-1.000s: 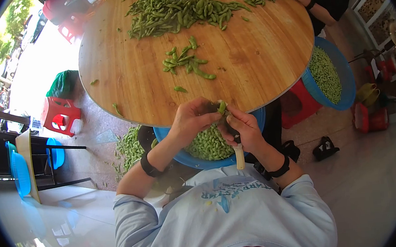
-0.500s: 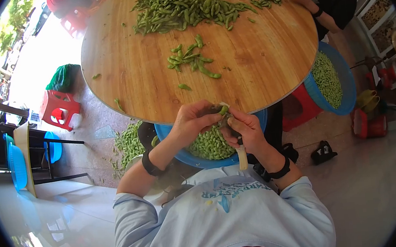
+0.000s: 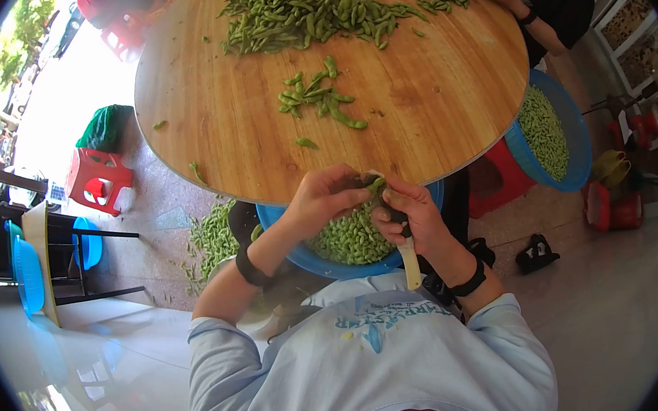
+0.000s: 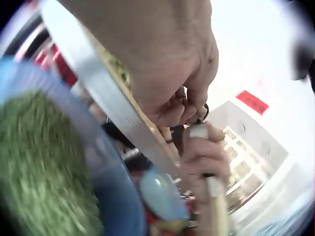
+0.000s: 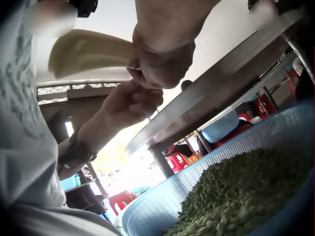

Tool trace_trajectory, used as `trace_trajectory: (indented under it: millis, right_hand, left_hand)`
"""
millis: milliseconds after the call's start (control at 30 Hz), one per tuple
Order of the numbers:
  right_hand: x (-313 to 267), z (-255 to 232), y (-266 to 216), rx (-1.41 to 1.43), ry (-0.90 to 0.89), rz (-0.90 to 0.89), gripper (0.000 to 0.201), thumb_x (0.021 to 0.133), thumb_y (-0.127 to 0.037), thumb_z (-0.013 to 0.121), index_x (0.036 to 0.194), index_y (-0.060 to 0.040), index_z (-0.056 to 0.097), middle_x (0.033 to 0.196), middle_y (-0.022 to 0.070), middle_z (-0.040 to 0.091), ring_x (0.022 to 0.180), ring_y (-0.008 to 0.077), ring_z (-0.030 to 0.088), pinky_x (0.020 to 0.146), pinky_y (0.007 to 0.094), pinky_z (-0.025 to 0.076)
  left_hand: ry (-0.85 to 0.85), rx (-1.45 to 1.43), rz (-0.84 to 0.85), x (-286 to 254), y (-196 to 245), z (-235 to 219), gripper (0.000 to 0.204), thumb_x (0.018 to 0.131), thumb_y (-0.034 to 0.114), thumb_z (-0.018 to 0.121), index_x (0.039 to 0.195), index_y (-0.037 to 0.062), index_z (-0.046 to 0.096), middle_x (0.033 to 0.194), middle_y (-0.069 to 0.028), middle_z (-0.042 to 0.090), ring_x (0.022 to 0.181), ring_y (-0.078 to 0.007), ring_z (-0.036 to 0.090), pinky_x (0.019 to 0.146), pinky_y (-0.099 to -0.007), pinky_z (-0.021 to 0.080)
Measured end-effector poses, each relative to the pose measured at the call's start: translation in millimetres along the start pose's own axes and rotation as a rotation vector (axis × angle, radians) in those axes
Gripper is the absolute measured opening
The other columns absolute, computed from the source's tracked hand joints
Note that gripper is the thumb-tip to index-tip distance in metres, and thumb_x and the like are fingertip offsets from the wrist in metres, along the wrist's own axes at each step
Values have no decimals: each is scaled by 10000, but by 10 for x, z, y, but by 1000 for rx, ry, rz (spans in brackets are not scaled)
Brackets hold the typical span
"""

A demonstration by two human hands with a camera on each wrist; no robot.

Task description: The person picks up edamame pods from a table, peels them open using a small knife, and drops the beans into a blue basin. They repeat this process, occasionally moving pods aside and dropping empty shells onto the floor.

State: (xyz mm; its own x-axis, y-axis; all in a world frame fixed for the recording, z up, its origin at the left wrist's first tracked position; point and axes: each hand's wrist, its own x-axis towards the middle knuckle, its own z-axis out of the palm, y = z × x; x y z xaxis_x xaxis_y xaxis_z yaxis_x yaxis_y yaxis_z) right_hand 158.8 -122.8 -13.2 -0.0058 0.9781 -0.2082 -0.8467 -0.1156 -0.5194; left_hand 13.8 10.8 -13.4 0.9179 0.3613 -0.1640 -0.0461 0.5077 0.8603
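Above a blue basket [image 3: 327, 269] of shelled green beans, the two hands meet at the near table edge. The left hand [image 3: 324, 202] pinches a green pod [image 3: 377, 185] between thumb and fingers. Curled round a pale-handled tool [image 3: 410, 265], the right hand [image 3: 415, 213] has its fingertips close to the pod; the handle points down toward the shirt. In the right wrist view the pale handle [image 5: 91, 54] sticks out from the right hand [image 5: 165, 61], with the left hand [image 5: 133, 103] just below. The tool's working end is hidden.
A round wooden table [image 3: 430, 108] carries a large pod pile [image 3: 303, 18] and a small cluster [image 3: 323, 103]. Pods lie on the floor at left. Another blue basket [image 3: 544, 137] stands at right, near another person's arm [image 3: 538, 27]. A red stool [image 3: 99, 180] is at left.
The right hand has shifted slightly right and down, and the tool's handle has swung a little to the right. The left hand stays nearly in place. The other person's hands have moved.
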Motion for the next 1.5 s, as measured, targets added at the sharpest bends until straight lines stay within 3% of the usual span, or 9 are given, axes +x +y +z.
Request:
trace_trajectory:
  millis: [133,233,433,533,967,1100,1200,1267,1500]
  right_hand:
    - [-9,-48,45,29,-6,-19,207,972,-176,480,1120,-63,569,732,66,515,513,89,428,387,194,362]
    - [0,-18,50,61,-21,-3,199,972,-180,480,1114,-75,572,728,64,509,512,89,427,385,195,360]
    - [12,-5,79,20,-1,-58,216,975,-172,470,1128,-53,564,712,67,514,506,81,422,385,198,348]
    - [-28,3,71,-205,27,-145,268,974,-140,455,1200,-23,540,704,61,524,507,74,423,391,203,341]
    - [-79,-35,91,-1236,14,-651,347,923,-1,504,1266,56,501,949,118,642,784,134,613,687,247,504]
    - [-107,-35,89,-1025,90,-406,337,925,-4,505,1257,57,509,977,126,643,829,151,622,710,251,508]
    - [-84,-53,108,-1258,24,-735,310,938,-18,489,1238,51,528,880,90,634,696,122,601,610,222,486]
    - [-161,-14,4,-767,161,-259,319,954,-41,459,1259,34,518,754,41,584,532,73,508,489,182,398]
    - [-152,-23,11,-560,88,-215,383,960,-69,439,1335,13,447,677,-2,516,464,30,390,434,172,309]
  left_hand:
    - [129,1269,704,-51,145,115,206,819,66,678,976,-22,579,739,-76,557,621,-224,568,546,-304,453]
    - [157,1447,780,-107,159,185,176,792,40,675,939,-19,598,728,-134,537,611,-272,551,546,-304,440]
    - [252,499,47,-113,137,224,208,935,162,553,844,-9,628,639,-22,560,537,-107,465,497,-241,375]
    - [217,310,-15,-75,110,205,271,971,217,502,887,-5,632,646,12,564,561,-54,484,487,-199,366]
    - [189,152,-31,-5,15,246,195,846,7,442,922,-31,618,770,-63,614,570,-100,556,443,-215,409]
    - [202,264,-15,49,-86,240,218,821,-20,419,915,-35,615,774,-58,614,613,-105,565,491,-215,422]
    - [209,331,20,69,-146,224,198,813,-38,454,941,-34,605,791,-55,620,674,-114,583,584,-223,454]
    - [175,343,42,69,-153,260,195,811,-44,488,973,-33,597,806,-56,626,716,-118,597,644,-230,473]
    - [285,664,388,20,-111,306,387,810,27,650,1163,-21,500,959,-126,668,875,-156,634,760,-287,501]
